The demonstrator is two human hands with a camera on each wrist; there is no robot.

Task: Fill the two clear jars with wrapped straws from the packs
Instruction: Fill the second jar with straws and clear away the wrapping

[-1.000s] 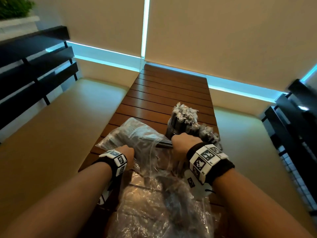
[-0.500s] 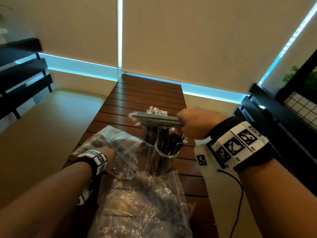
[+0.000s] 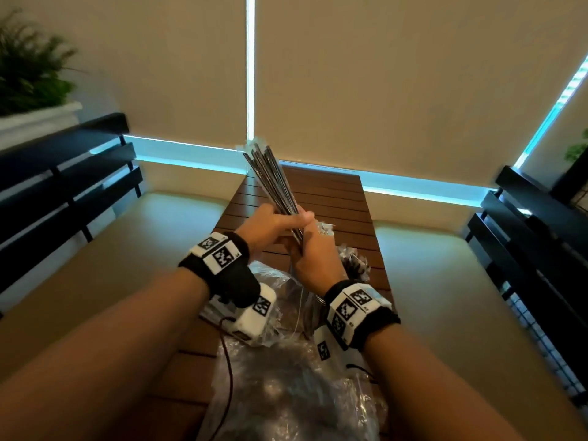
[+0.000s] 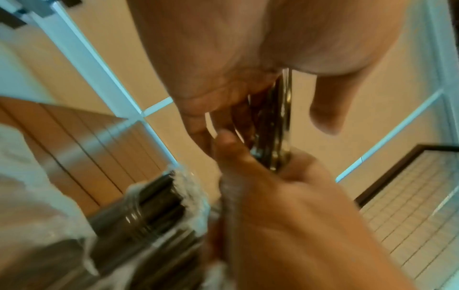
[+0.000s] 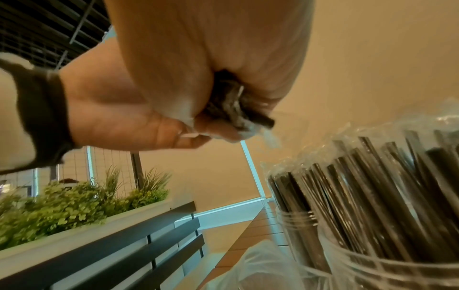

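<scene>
Both hands hold one bundle of dark wrapped straws [image 3: 270, 176] upright above the table, its top fanned out. My left hand [image 3: 270, 224] grips it from the left with the thumb across the front; my right hand [image 3: 313, 253] grips its lower end. The right wrist view shows the bundle's bottom end [image 5: 238, 115] sticking out of the right hand [image 5: 211, 49], with the left hand [image 5: 119, 109] curled against it. Two clear jars [image 5: 397, 264] packed with straws stand just below; their tops [image 3: 356, 265] show behind my right hand. Crumpled clear packs [image 3: 286, 393] lie near me.
The slatted wooden table [image 3: 334, 198] is narrow and runs away from me to the window blinds. Cushioned benches [image 3: 95, 265] with dark slatted backs [image 3: 63, 173] flank it on both sides. A planter [image 3: 31, 116] sits behind the left bench.
My right hand has swung the straw bundle from lying level above the jars to upright. The left hand left the pack and came up to grip the bundle.
</scene>
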